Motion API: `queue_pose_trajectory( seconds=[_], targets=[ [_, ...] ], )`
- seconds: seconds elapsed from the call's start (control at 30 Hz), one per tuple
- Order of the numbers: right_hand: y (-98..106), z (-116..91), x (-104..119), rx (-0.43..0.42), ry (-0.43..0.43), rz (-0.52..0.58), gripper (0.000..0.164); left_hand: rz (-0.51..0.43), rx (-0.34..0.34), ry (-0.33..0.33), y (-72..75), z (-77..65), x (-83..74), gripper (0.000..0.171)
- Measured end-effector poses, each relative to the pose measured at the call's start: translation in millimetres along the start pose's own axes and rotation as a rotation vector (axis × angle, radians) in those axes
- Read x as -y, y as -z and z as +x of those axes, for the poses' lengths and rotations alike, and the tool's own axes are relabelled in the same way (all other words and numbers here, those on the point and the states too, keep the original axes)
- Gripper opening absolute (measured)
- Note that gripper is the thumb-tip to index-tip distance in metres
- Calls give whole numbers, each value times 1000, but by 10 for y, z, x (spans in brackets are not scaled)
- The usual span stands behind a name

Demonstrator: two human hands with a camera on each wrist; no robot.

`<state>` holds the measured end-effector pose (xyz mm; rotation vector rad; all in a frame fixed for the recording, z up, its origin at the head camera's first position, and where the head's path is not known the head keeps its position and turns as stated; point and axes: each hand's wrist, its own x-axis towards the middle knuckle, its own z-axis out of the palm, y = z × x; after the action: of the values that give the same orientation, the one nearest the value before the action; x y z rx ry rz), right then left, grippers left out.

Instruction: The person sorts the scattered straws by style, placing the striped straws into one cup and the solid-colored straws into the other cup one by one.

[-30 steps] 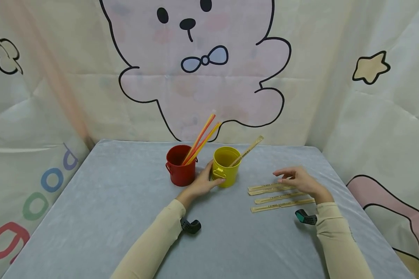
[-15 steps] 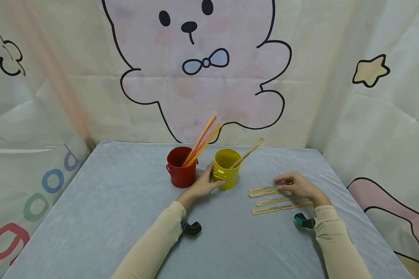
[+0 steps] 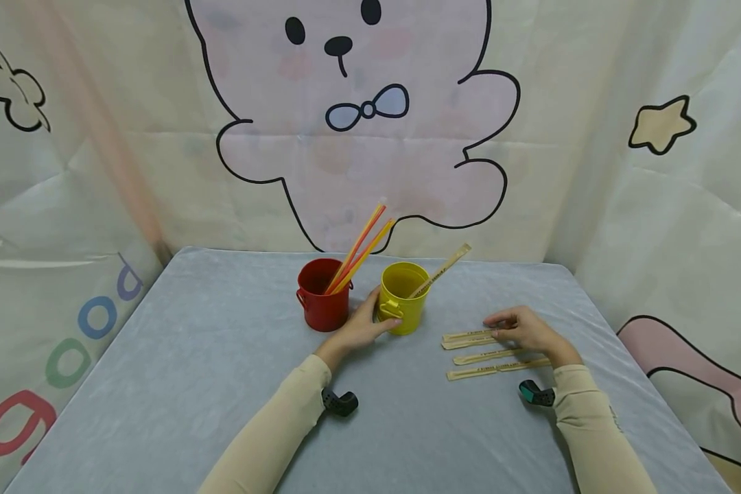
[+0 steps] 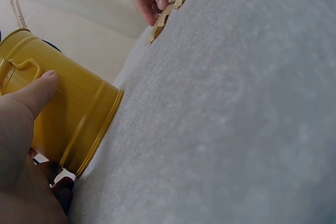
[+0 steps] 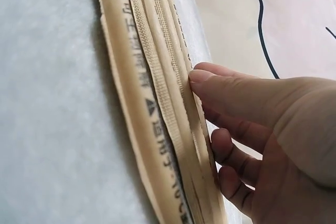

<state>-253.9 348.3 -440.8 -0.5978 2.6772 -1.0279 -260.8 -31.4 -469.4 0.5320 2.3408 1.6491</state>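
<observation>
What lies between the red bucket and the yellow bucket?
In the head view, the left hand, gripping the yellow bucket, has its fingers in the gap beside the red bucket.

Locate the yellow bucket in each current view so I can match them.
Head: the yellow bucket is just right of and below centre, held by the left hand.
Left wrist: left side, mid-height, partly cut off.
Right wrist: not in it.
Shared landmark: the right hand, at the paper packets.
</observation>
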Motion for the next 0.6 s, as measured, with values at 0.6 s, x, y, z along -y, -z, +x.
queue_pose_trajectory(
  seconds=[0.6],
  targets=[
    [-7,-4,76,26,17,-16,15,2,-3,18,-5,0,-19,88]
  ],
)
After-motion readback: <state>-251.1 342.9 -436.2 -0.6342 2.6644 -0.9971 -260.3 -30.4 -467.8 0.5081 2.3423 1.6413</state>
